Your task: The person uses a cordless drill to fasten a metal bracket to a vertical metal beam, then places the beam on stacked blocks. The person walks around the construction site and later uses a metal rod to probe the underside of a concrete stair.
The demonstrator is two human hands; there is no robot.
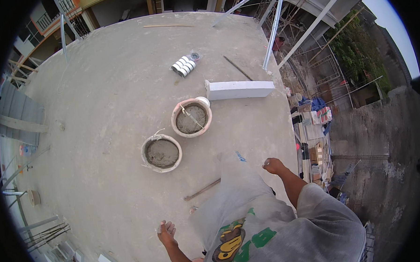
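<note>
My left hand hangs low in the view, palm turned up and fingers loosely apart, with nothing in it. Over to the right, near the slab's edge, my right hand has its fingers curled together. Something pale shows at its fingertips, too small to tell whether it is an object or dust. Ahead of me stand two buckets of wet grey mortar: a nearer bucket and a farther bucket with a pale strip across its mouth. Neither hand touches them. A bar lies on the floor between my hands, partly behind my shirt.
A long white block lies beyond the buckets, near a thin stick. Farther off is a wrapped pack of white rolls. Slanted metal props stand at the far right. The concrete slab drops off at right.
</note>
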